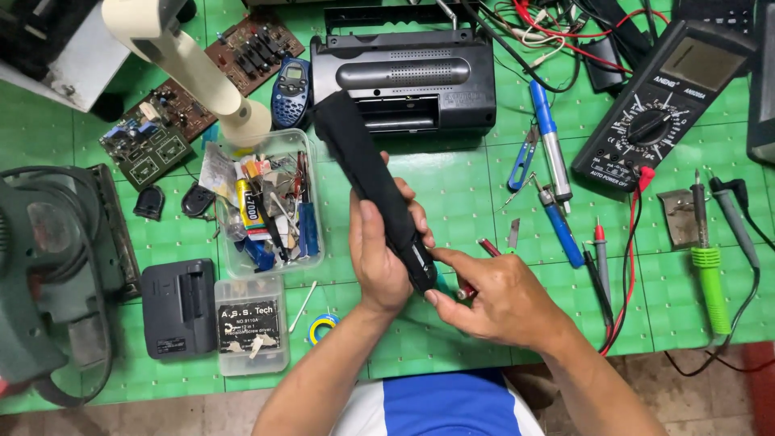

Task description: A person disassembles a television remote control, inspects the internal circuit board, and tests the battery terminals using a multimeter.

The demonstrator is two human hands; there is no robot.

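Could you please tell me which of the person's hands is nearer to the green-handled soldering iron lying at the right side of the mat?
Right. The right hand lies left of the green-handled soldering iron, apart from it; the left hand, gripping the long black device, is farther left.

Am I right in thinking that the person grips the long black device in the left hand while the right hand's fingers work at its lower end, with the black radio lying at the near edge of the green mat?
Not quite: the head view shows the black radio at the far edge of the green mat, beyond the hands. The rest holds: the left hand grips the long black device, and the right hand fingers its lower end.
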